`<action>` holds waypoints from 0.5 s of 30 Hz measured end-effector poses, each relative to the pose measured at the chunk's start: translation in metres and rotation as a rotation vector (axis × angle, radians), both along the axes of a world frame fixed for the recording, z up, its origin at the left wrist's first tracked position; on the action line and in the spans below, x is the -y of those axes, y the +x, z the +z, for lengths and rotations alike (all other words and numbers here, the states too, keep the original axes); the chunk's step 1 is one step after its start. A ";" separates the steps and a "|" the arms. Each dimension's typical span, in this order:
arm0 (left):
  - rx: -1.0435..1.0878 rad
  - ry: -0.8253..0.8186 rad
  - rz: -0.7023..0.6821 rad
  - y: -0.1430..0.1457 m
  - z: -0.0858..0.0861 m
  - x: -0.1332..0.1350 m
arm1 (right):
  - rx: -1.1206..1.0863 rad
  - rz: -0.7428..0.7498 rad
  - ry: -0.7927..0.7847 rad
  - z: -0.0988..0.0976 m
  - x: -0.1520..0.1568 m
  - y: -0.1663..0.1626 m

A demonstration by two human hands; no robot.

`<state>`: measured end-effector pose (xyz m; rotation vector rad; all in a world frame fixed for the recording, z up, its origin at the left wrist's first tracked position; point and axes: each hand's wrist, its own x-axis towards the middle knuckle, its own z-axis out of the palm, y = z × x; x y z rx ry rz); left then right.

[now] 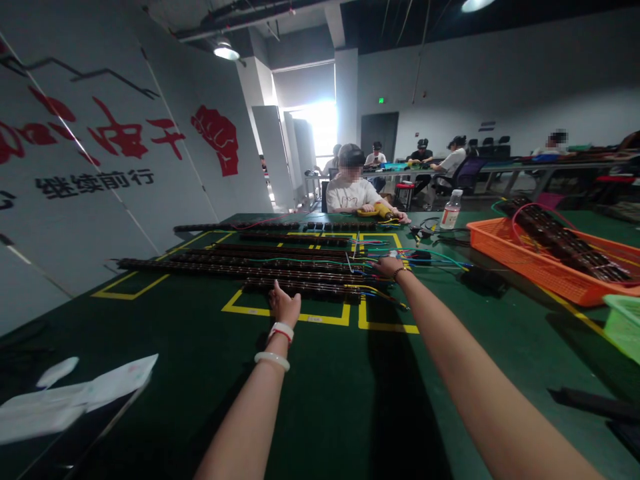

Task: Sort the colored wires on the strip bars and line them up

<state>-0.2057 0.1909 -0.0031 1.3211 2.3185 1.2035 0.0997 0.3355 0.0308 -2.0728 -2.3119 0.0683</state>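
Long dark strips with colored wires at their right ends lie side by side across the table, bundled close together. My left hand, its thumb spread from the fingers, is at the near edge of a shorter dark strip; whether it presses on it is unclear. At the wired ends, my right hand is closed, and its grip is too small to make out. Green wires run rightward past it to a dark block. Yellow and blue wires stick out below that hand.
Yellow tape outlines mark the green tabletop. An orange basket holding dark strips and a green basket stand right; a bottle is farther back. White paper lies left. A person works opposite with a yellow tool.
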 end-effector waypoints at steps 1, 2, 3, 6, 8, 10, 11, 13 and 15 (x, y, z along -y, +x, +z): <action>-0.003 -0.006 -0.002 0.000 0.000 0.000 | 0.002 0.002 -0.023 -0.001 -0.001 -0.001; -0.006 -0.013 -0.002 0.000 0.001 0.001 | 0.003 0.004 -0.040 -0.001 -0.002 -0.001; -0.009 -0.019 -0.002 0.001 0.001 0.001 | 0.005 0.006 -0.052 -0.001 -0.002 -0.002; -0.011 -0.034 0.003 0.001 0.001 0.000 | 0.020 0.003 -0.052 0.002 -0.003 -0.003; -0.009 -0.040 0.008 0.001 0.001 0.000 | 0.036 0.000 -0.024 0.005 -0.001 -0.003; -0.008 -0.042 0.014 0.001 0.000 -0.001 | 0.053 -0.005 0.020 0.008 0.003 -0.004; -0.009 -0.042 0.017 0.001 0.000 -0.001 | 0.061 -0.007 0.045 0.009 0.005 -0.005; -0.009 -0.040 0.022 0.000 -0.001 -0.002 | 0.072 -0.014 0.099 0.011 0.011 -0.008; -0.008 -0.038 0.025 0.000 -0.002 -0.002 | 0.075 -0.022 0.149 0.015 0.017 -0.011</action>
